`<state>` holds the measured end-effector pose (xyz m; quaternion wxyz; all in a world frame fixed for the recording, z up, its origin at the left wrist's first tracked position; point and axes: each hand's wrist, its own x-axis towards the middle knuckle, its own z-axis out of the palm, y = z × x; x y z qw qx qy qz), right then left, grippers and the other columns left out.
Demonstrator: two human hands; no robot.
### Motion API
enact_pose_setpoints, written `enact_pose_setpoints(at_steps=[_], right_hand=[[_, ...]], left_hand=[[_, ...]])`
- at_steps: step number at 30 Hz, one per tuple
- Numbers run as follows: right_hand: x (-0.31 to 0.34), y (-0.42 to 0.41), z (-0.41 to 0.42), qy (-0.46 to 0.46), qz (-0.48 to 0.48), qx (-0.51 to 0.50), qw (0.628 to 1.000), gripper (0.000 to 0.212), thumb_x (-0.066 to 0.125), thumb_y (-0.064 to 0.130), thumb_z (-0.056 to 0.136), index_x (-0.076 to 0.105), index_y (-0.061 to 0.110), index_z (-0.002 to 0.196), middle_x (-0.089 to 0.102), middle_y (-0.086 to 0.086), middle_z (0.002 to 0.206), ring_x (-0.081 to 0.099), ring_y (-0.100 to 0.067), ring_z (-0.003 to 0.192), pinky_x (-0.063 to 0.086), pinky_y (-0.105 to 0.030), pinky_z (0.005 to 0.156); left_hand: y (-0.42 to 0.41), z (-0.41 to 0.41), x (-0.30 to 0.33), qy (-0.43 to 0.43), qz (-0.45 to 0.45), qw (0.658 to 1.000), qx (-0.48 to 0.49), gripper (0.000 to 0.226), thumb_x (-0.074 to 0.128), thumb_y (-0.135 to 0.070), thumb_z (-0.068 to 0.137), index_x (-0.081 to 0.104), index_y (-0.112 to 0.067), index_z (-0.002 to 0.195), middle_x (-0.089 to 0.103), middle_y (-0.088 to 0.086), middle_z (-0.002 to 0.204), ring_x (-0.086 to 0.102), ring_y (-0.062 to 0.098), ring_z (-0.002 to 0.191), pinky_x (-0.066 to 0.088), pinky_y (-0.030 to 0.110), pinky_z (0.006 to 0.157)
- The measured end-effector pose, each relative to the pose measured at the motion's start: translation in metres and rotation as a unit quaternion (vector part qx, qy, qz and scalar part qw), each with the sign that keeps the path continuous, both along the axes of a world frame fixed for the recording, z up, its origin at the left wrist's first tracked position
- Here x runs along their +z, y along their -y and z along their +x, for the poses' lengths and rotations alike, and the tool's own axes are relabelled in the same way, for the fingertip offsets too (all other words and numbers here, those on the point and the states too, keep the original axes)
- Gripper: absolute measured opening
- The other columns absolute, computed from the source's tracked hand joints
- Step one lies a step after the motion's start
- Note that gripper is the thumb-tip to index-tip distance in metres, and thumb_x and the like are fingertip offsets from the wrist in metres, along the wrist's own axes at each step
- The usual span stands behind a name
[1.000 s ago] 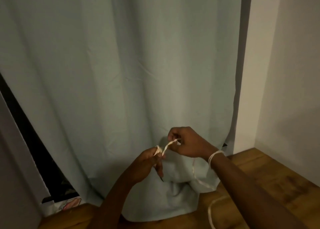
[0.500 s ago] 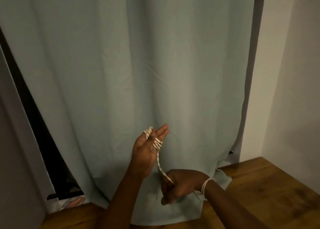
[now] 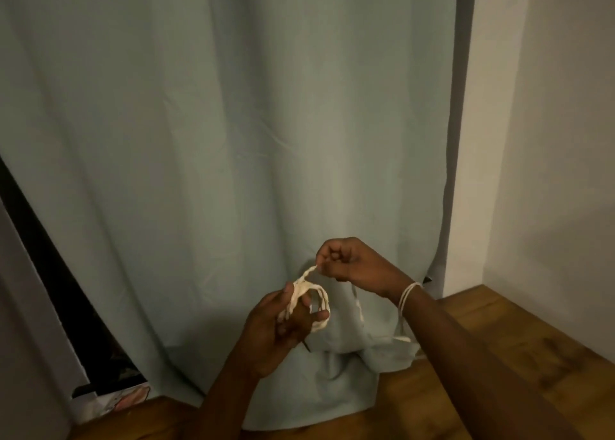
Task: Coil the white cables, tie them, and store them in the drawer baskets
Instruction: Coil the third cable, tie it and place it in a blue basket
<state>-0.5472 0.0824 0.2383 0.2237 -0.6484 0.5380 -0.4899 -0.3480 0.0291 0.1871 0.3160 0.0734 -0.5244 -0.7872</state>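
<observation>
A home room: long pale curtain [image 3: 216, 173] (floor-length), wooden floor [image 3: 499, 356], plain wall [image 3: 549, 140].

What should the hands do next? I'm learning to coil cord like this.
Probably bring the right hand down and around for another wrap on the left hand. Its grip pinches the cable just above the loops on the left fingers, and slack hangs below the right wrist, uncoiled.

Trailing end of the white cable [image 3: 359, 306] lost behind the right forearm [image 3: 466, 339].
</observation>
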Motion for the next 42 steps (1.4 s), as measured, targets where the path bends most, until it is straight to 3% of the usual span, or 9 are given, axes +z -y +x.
enact_pose_setpoints(at_steps=[7,14,21,26,31,35,38,40,42], right_hand=[[-0.067,-0.007,0.042,0.071,0.265,0.15,0.95,0.022,0.056,0.015,0.094,0.057,0.004,0.112,0.069,-0.013,0.091,0.067,-0.027,0.083,0.054,-0.029,0.07],[-0.045,-0.023,0.067,-0.077,0.425,0.192,0.881,0.043,0.055,0.045,0.088,0.059,0.006,0.106,0.069,-0.016,0.092,0.066,-0.019,0.076,0.053,-0.029,0.078],[0.003,-0.013,0.01,-0.098,0.398,0.333,0.849,0.035,0.052,0.03,0.099,0.064,-0.002,0.102,0.074,-0.015,0.083,0.074,-0.023,0.075,0.055,-0.043,0.081],[0.026,-0.035,-0.038,0.183,0.262,0.313,0.894,0.068,0.05,0.064,0.089,0.065,-0.002,0.085,0.05,-0.004,0.038,0.058,-0.022,0.044,0.056,-0.044,0.076],[0.007,-0.022,-0.05,0.36,0.082,0.056,0.928,0.052,0.046,0.054,0.093,0.063,0.006,0.087,0.018,0.005,0.049,0.025,-0.01,0.039,0.036,-0.023,0.046],[-0.053,-0.001,-0.023,0.096,0.024,-0.168,0.981,0.018,0.049,0.02,0.102,0.066,0.013,0.099,0.047,0.0,0.061,0.04,-0.011,0.047,0.037,-0.023,0.045],[-0.097,0.001,0.013,-0.218,0.07,-0.081,0.97,0.023,0.052,0.015,0.095,0.068,0.012,0.112,0.07,-0.008,0.102,0.064,-0.014,0.087,0.05,-0.027,0.08],[-0.102,-0.005,0.042,-0.322,0.104,-0.014,0.941,0.025,0.052,0.01,0.094,0.067,0.007,0.114,0.066,-0.016,0.111,0.06,-0.026,0.099,0.039,-0.02,0.082],[-0.087,-0.01,0.06,-0.38,0.095,-0.003,0.92,0.024,0.051,0.008,0.094,0.066,0.003,0.112,0.058,-0.02,0.11,0.056,-0.032,0.097,0.036,-0.025,0.077]], left_hand=[[0.017,-0.01,0.032,-0.2,0.097,0.969,0.106,0.024,0.047,-0.018,0.088,0.058,0.002,0.094,0.072,0.018,0.091,0.072,0.028,0.09,0.059,0.037,0.085],[0.037,-0.014,-0.002,0.014,-0.127,0.946,0.297,0.03,0.039,0.005,0.1,0.05,-0.004,0.126,0.054,0.018,0.137,0.054,0.026,0.127,0.041,0.033,0.107],[0.039,-0.003,-0.041,0.191,-0.409,0.865,0.221,0.019,0.051,-0.026,0.093,0.048,-0.023,0.111,0.063,-0.02,0.116,0.056,0.001,0.113,0.034,0.04,0.113],[0.021,0.011,-0.024,0.17,-0.346,0.916,0.115,0.02,0.052,-0.018,0.097,0.052,-0.007,0.08,0.06,-0.012,0.056,0.055,-0.003,0.055,0.046,0.013,0.064],[0.019,0.023,-0.023,0.056,-0.246,0.967,0.027,0.051,0.077,-0.05,0.074,0.064,-0.003,0.086,0.054,0.003,0.061,0.038,0.009,0.043,0.04,0.019,0.049],[0.015,0.014,-0.004,-0.119,-0.029,0.992,0.034,0.033,0.091,-0.039,0.057,0.068,-0.016,0.064,0.051,-0.005,0.047,0.05,0.007,0.043,0.056,0.024,0.067],[0.021,0.006,0.021,-0.192,0.063,0.975,0.09,0.029,0.075,-0.028,0.074,0.069,-0.003,0.087,0.074,0.01,0.077,0.073,0.021,0.075,0.06,0.032,0.079],[0.026,0.0,0.023,-0.094,-0.12,0.973,0.175,0.031,0.053,-0.029,0.091,0.063,-0.002,0.103,0.076,0.004,0.096,0.072,0.02,0.095,0.055,0.026,0.089],[0.031,-0.001,0.01,0.068,-0.411,0.868,0.27,0.05,0.046,-0.05,0.097,0.066,-0.005,0.107,0.068,-0.012,0.098,0.064,0.007,0.098,0.045,0.02,0.098]])
